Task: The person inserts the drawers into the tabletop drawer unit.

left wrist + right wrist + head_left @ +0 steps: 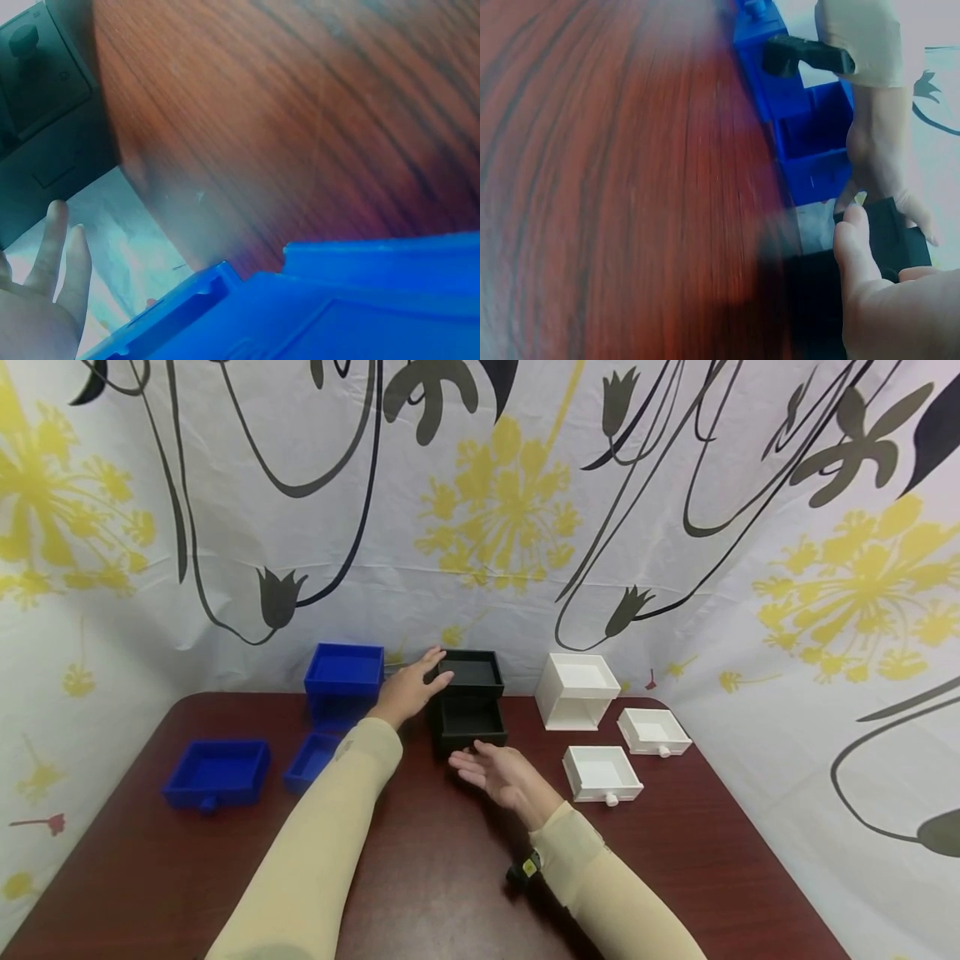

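Observation:
A black drawer unit stands at the back centre of the table, with its lower drawer sticking out toward me. My left hand reaches to its upper left edge, fingers extended. In the left wrist view the left hand spreads its fingers just below the black unit's side. Below the front of the black drawer is my right hand, palm turned up and fingers straight. The right wrist view shows the right hand's thumb overlapping a black part; its other fingers are mostly hidden.
Left of the black unit stands a blue cabinet, with blue drawers on the table before it, one partly behind my left forearm. On the right are a white cabinet and two white drawers. A patterned curtain hangs behind.

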`<state>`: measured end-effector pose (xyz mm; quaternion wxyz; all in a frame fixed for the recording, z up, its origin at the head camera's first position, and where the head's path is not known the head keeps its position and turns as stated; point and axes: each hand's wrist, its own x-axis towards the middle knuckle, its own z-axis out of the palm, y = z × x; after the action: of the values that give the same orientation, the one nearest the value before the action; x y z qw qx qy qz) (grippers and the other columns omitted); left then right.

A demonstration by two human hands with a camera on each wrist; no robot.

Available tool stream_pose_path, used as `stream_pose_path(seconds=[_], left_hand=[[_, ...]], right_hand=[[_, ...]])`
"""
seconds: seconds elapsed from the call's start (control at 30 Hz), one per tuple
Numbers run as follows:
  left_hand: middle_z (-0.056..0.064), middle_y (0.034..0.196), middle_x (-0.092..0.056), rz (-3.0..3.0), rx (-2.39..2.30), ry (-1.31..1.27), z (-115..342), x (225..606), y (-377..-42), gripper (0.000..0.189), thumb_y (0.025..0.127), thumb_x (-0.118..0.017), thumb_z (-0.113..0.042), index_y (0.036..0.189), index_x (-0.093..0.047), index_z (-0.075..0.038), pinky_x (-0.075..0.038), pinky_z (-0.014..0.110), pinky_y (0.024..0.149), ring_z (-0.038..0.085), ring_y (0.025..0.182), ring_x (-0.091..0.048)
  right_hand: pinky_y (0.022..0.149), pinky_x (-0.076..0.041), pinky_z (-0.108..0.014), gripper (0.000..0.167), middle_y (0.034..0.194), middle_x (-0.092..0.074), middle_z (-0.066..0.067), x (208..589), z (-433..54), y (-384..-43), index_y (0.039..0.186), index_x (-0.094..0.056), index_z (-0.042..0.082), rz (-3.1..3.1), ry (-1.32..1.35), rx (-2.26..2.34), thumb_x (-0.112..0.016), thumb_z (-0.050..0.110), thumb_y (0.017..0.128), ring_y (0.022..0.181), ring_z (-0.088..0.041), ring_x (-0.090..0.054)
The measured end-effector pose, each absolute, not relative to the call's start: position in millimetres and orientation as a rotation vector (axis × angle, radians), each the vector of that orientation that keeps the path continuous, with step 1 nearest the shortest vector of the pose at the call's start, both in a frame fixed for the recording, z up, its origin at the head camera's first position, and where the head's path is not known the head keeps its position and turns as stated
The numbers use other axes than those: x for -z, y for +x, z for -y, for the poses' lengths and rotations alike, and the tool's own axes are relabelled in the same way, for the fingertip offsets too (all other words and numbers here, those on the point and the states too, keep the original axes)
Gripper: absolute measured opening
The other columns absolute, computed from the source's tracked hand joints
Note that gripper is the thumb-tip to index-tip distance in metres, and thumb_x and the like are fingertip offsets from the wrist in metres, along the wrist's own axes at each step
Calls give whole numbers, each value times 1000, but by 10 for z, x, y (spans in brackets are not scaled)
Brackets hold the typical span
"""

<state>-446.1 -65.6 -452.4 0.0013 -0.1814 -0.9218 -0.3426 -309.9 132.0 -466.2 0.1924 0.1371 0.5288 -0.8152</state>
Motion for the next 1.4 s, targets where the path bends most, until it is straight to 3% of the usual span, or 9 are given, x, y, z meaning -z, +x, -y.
stream_pose_path(seconds=[0.3,0.73,1.4], left_hand=[[-16,168,-14,2892,1085,-566,656,4538,-4443,71,99,-38,-72,161,-25,-40,-33,63,111,38,147,-35],[-17,168,-13,2884,1080,-569,633,4552,-4464,71,99,-37,-72,161,-24,-41,-32,63,112,38,148,-33],[-19,167,-12,2902,1091,-556,644,4537,-4469,71,99,-36,-73,161,-23,-41,-30,61,114,34,149,-31]], right_hand=[[105,-47,-40,50,140,-55,-30,4695,-1259,-3030,148,-37,-12,-1519,397,2335,-50,17,109,127,-31,-60],[104,-48,-39,49,142,-54,-26,4693,-1241,-3030,150,-38,-4,-1481,420,2391,-52,17,108,126,-29,-61],[104,-48,-38,46,140,-56,-28,4659,-1251,-3154,146,-41,-9,-1482,395,2347,-51,16,108,128,-29,-60]])
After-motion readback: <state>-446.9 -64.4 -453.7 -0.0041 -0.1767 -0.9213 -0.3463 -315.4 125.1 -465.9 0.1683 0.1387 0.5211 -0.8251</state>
